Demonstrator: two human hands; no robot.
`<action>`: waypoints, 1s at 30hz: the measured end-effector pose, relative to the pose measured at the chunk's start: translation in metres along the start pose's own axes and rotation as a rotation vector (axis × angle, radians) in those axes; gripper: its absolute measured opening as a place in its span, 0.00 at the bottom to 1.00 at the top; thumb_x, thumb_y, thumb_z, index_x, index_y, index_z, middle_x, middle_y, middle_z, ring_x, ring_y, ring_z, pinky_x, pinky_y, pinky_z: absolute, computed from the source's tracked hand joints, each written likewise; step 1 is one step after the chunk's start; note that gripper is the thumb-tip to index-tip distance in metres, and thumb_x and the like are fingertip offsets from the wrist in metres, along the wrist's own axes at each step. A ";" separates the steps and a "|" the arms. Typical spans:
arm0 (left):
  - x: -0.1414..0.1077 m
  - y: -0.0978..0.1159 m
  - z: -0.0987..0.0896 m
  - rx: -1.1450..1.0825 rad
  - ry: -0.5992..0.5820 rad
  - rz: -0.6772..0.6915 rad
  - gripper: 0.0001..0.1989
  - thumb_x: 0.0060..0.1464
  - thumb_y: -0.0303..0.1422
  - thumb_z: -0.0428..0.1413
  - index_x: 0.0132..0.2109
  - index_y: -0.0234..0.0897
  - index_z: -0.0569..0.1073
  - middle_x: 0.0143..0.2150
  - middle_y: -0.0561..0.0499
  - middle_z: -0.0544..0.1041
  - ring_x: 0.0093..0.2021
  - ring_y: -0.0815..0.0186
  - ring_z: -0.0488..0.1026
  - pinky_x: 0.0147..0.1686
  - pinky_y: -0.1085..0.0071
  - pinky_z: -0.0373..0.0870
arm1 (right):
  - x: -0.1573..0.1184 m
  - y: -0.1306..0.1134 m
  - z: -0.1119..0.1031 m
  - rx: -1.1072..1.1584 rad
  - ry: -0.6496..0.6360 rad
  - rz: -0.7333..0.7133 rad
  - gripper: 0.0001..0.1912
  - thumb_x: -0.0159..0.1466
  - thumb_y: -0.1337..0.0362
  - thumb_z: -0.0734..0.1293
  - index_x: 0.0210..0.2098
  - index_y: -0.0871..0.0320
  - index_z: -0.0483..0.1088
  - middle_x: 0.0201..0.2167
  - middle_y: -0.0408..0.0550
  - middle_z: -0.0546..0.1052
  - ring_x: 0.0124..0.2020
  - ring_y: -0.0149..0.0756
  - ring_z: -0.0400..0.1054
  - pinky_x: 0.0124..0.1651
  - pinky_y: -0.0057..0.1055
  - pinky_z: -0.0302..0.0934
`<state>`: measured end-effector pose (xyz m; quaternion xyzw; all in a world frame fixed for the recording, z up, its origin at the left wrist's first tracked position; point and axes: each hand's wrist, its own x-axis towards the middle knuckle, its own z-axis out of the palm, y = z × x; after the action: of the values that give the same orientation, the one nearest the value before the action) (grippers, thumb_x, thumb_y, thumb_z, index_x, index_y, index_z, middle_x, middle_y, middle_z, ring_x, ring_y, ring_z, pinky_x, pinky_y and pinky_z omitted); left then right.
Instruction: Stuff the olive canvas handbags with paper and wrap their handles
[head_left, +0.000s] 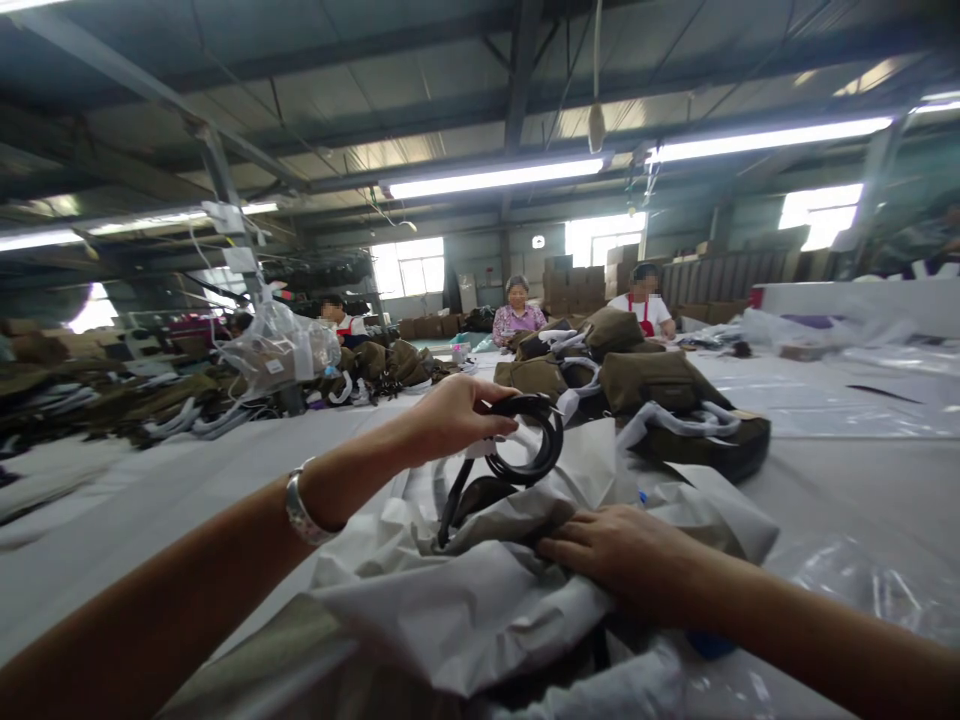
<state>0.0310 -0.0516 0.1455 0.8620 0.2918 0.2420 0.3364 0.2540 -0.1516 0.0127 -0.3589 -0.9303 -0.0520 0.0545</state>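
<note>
My left hand [454,420] is closed around a coiled black strap [551,450], pinching the top of the loops between thumb and fingers. One end of the strap drops into a crumpled sheet of white wrapping paper [450,590]. Dark material shows in the opening of the paper below the coil. To the right and lower, my right hand [619,550] has its fingers closed on the paper's folds, with the fingertips partly hidden there. Olive-brown fabric [262,650] lies under the wrapping at the near left.
Olive-brown bags [652,380] with white-wrapped handles are heaped beyond the paper. More bags [397,365] lie to the left, near a post hung with a clear plastic bag [274,345]. Clear plastic [862,585] lies at right. Several people [517,312] sit across the table.
</note>
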 end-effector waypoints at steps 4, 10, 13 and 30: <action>-0.003 0.002 0.002 0.115 -0.011 0.052 0.24 0.51 0.34 0.64 0.56 0.34 0.80 0.44 0.48 0.84 0.43 0.57 0.78 0.43 0.69 0.73 | 0.002 -0.002 -0.002 -0.006 -0.021 0.009 0.29 0.59 0.71 0.66 0.60 0.57 0.68 0.50 0.57 0.79 0.46 0.49 0.77 0.43 0.37 0.70; -0.011 0.007 0.013 0.162 -0.013 0.188 0.22 0.54 0.33 0.62 0.57 0.36 0.79 0.45 0.48 0.84 0.46 0.57 0.78 0.47 0.69 0.71 | 0.002 -0.004 -0.003 0.005 -0.009 0.045 0.31 0.60 0.74 0.65 0.63 0.58 0.67 0.53 0.58 0.78 0.49 0.48 0.76 0.47 0.38 0.71; -0.017 0.007 0.022 0.187 -0.012 0.241 0.21 0.56 0.33 0.62 0.57 0.35 0.79 0.47 0.45 0.83 0.46 0.58 0.78 0.47 0.69 0.71 | 0.002 -0.005 -0.004 0.012 0.005 0.067 0.31 0.60 0.77 0.63 0.62 0.57 0.68 0.52 0.56 0.79 0.48 0.46 0.77 0.48 0.36 0.70; -0.032 -0.036 0.052 -0.256 -0.422 -0.294 0.17 0.52 0.35 0.61 0.44 0.27 0.83 0.33 0.47 0.80 0.31 0.67 0.70 0.34 0.73 0.67 | -0.006 -0.007 -0.001 0.060 0.019 0.166 0.14 0.59 0.75 0.65 0.42 0.60 0.79 0.43 0.57 0.80 0.47 0.44 0.75 0.52 0.34 0.67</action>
<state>0.0280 -0.0739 0.0784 0.7921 0.3044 0.0407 0.5275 0.2538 -0.1607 0.0120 -0.4324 -0.8980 -0.0226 0.0784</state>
